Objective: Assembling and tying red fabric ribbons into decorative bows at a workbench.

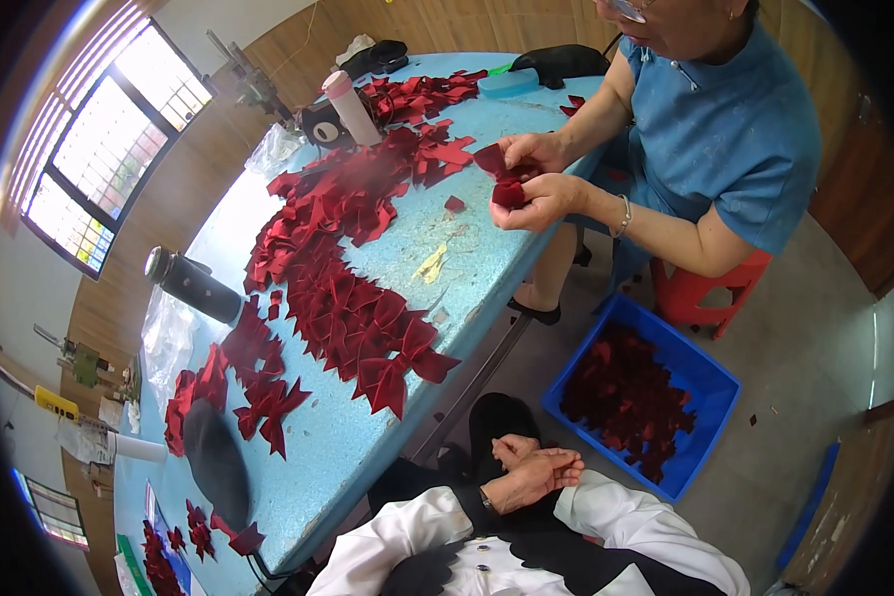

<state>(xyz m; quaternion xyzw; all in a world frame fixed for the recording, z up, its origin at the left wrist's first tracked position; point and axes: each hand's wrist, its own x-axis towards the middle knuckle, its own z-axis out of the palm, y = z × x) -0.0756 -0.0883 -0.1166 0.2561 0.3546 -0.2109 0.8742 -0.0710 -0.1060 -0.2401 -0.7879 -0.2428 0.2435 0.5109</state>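
Red bows [397, 368], velvety in look, lie in a long overlapping heap on the light blue surface [358, 457], running from its far end to its near edge. Smaller clusters sit to the left, beside a dark oval pad [214, 462].

Both of the wearer's hands rest over the lap, off the surface. Left hand [528, 484]: laid across the right, watch [487, 500] at the wrist, fingers loosely extended; its grip is slack and has hold of no visible item. Right hand [512, 450]: partly covered by the left, fingers bent; how far its grip is open, or what lies within it, cannot be told. To the right of both hands, apart from them, a blue bin [710, 387] stands on the floor [765, 437], containing a loose mass of dark red pieces [626, 397].

At the right side of the surface, a co-worker [720, 149] in blue sits on a red stool [670, 288]. The co-worker's two hands hold red fabric [489, 159] at the surface edge. One small red scrap [454, 204] lies near them, with a yellow patch [430, 266] closer to the wearer.

Also noted on the surface: a dark flask [204, 288] near clear plastic [167, 333]; a pink-lidded bottle [353, 109] beside the heap; a black bag [561, 66] at the far end.
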